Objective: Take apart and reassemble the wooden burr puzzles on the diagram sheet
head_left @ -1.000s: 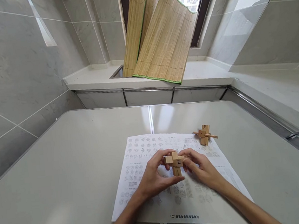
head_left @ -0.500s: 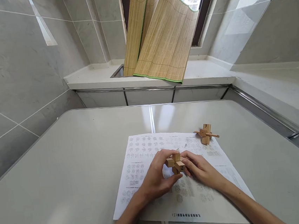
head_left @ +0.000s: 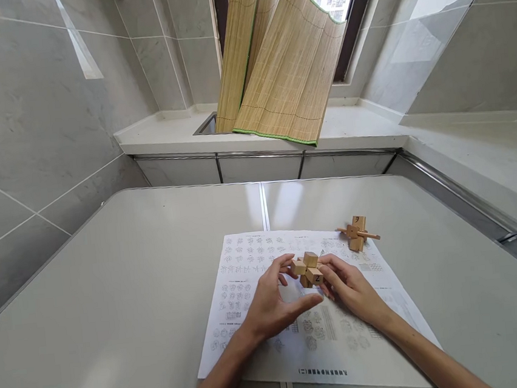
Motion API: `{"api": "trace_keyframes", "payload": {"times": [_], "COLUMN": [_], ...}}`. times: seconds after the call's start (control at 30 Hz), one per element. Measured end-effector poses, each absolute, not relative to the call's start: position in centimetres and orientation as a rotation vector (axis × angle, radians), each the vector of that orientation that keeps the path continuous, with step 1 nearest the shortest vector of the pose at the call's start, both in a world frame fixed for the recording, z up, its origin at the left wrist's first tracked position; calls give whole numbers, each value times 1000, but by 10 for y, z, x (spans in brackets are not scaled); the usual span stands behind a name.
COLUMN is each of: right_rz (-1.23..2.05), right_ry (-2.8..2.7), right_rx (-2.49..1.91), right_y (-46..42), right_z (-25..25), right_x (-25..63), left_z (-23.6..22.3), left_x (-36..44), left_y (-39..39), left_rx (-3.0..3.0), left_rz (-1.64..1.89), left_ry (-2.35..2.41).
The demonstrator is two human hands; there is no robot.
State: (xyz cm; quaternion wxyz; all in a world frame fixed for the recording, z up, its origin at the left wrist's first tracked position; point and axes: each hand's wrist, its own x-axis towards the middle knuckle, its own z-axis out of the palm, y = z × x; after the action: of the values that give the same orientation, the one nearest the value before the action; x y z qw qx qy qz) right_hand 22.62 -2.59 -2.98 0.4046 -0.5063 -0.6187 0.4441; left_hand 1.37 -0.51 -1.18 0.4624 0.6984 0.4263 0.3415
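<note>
Block [head_left: 311, 270] went up a bit from half a second ago; mid-turn, I guess. Right hand [head_left: 352, 285] pinched it over the sheet [head_left: 223, 350], left hand [head_left: 269, 306] curved loosely beside it. Probably needed a left regrip.

A cross-shaped wooden block puzzle [head_left: 312, 273], apparently marked 2, is held tilted in the right hand [head_left: 354, 287].

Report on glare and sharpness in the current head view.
Head view: pale glare lies on the tabletop, near the far edge and at near left; also in the head view, a bright streak crosses the tiled wall at left; again head view, the small print on the paper sheet is illegible, though the mark on the wooden puzzle shows.
</note>
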Motion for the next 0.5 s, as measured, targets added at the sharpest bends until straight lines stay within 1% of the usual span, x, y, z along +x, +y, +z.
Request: {"api": "trace_keyframes", "payload": {"times": [0.5], "right_rz": [1065], "right_ry": [-1658], "right_rx": [-1224], "right_y": [-29], "right_z": [-24], "right_x": [224], "left_z": [-7], "left_x": [15], "left_y": [-6], "left_rx": [1745], "left_rz": [890], "left_ry": [983]}}
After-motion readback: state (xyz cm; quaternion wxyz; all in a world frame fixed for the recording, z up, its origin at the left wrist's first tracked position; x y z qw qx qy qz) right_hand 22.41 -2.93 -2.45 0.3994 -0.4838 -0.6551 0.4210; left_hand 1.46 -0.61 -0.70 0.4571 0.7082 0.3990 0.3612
